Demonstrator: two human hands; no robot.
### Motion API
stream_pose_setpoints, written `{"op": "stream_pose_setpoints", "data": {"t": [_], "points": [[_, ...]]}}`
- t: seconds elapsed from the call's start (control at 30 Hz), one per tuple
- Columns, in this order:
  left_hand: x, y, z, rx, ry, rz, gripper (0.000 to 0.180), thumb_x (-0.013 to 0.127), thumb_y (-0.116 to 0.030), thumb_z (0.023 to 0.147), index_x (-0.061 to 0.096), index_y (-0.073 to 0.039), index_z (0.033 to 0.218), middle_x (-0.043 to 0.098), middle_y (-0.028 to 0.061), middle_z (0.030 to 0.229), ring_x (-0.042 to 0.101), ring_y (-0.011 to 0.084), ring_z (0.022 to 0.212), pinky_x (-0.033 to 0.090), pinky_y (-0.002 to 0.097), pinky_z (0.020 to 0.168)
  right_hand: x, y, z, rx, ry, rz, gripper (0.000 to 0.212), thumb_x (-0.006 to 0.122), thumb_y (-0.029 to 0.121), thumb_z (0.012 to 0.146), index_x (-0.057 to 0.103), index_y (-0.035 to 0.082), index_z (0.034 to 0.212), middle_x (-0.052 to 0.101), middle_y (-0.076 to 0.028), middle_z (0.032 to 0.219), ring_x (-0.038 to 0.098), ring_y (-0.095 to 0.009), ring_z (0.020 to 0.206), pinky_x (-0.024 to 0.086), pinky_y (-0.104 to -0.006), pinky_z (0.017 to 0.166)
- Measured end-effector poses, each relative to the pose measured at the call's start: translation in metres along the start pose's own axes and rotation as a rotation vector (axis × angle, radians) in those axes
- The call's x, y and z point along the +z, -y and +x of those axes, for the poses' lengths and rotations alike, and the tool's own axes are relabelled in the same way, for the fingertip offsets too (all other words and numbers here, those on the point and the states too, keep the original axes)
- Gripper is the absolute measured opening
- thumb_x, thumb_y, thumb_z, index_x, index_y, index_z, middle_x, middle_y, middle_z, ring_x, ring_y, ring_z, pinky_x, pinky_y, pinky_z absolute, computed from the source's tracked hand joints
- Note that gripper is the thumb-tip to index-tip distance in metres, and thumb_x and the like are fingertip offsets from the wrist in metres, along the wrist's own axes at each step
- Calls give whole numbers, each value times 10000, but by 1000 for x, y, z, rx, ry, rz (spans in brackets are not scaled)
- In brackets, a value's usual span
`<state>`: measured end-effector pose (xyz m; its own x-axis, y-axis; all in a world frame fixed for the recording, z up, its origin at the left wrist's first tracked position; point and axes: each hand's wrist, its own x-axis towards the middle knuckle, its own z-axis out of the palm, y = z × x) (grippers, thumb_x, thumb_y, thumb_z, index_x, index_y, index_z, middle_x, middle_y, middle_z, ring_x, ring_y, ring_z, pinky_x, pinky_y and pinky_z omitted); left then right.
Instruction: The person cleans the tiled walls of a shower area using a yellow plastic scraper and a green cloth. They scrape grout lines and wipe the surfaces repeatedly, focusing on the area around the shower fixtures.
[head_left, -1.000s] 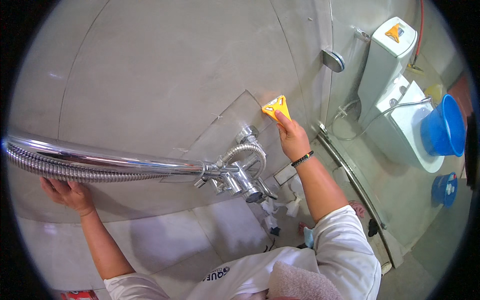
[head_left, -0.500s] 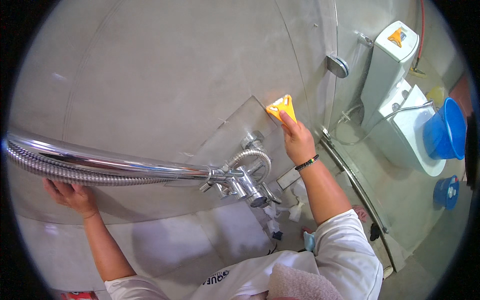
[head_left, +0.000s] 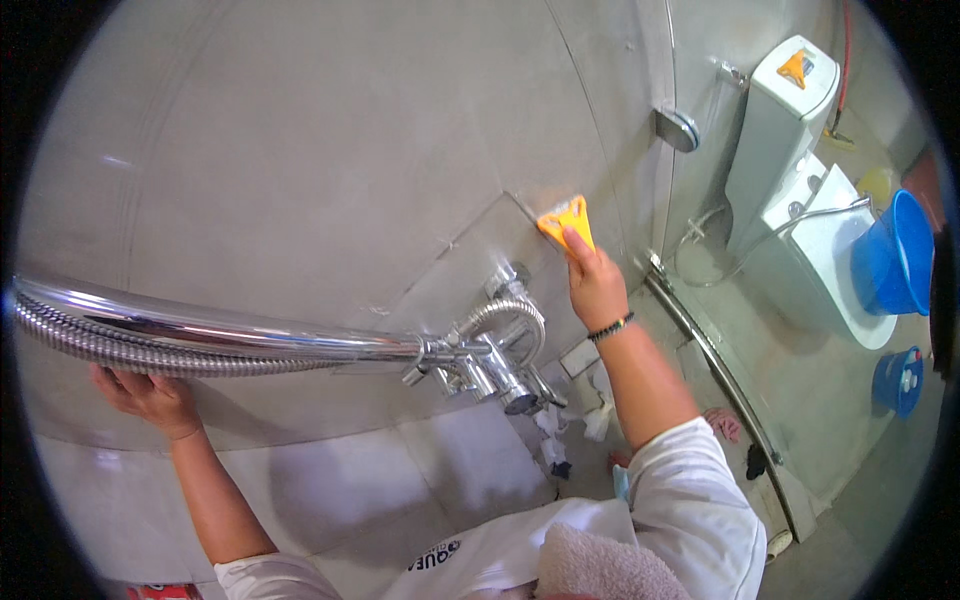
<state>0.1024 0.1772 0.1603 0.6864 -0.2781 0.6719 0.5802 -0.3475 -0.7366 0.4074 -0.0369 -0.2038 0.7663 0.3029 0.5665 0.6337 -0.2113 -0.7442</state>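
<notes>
Yellow plastic seems to make up the body of the scraper (head_left: 568, 218), which is held against or just off the grey wall (head_left: 350, 130), above and to the right of the chrome mixer tap (head_left: 505, 375). Its narrow end is gripped by the right hand (head_left: 598, 280): the fingers are closed around it, with the thumb laid along the face and the wide head left bare, pointing away from the wrist. Whether the wall is touched by that head cannot be told.

By its look, the tool should be light and stiff, with little flex to be expected and little risk of breakage. If wetted, the smooth plastic could turn slippery, so a firm pinch on the narrow end is advised; the wide edge may be sharp and is best kept clear of fingers.

Well to the left of the mixer tap, the left hand (head_left: 150, 398) is placed below the ribbed metal hose (head_left: 180, 365), fingers loosely extended. Their tips are hidden behind the hose, so whether anything is grasped cannot be told.
</notes>
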Motion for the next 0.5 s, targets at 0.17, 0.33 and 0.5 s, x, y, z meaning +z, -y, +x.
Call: {"op": "stream_pose_setpoints", "data": {"t": [0.17, 0.33, 0.5], "points": [[3, -2, -5, 4, -38, -31, 573, 282, -469, 876, 310, -75, 1291, 271, 176, 1302, 271, 326, 1190, 235, 428, 970, -14, 25, 31, -39, -21, 80, 423, 578, 75, 751, 493, 246, 1128, 518, -124, 676, 534, -294, 583, 433, -380, 505], [2, -2, 0, 42, -66, -12, 532, 323, -409, 881, 269, -105, 1314, 270, 172, 1315, 268, 333, 1199, 228, 438, 975, -7, -2, 1, 36, 78, 11, 425, 577, 59, 750, 487, 228, 1129, 533, -139, 702, 541, -309, 614, 435, -378, 524], [3, 1, -3, 51, -50, -6, 520, 341, -382, 879, 256, -119, 1320, 253, 173, 1330, 258, 343, 1208, 221, 438, 981, -11, 16, 19, -51, -8, 56, 412, 574, 62, 753, 491, 223, 1123, 542, -135, 709, 543, -309, 616, 439, -377, 525]]}}
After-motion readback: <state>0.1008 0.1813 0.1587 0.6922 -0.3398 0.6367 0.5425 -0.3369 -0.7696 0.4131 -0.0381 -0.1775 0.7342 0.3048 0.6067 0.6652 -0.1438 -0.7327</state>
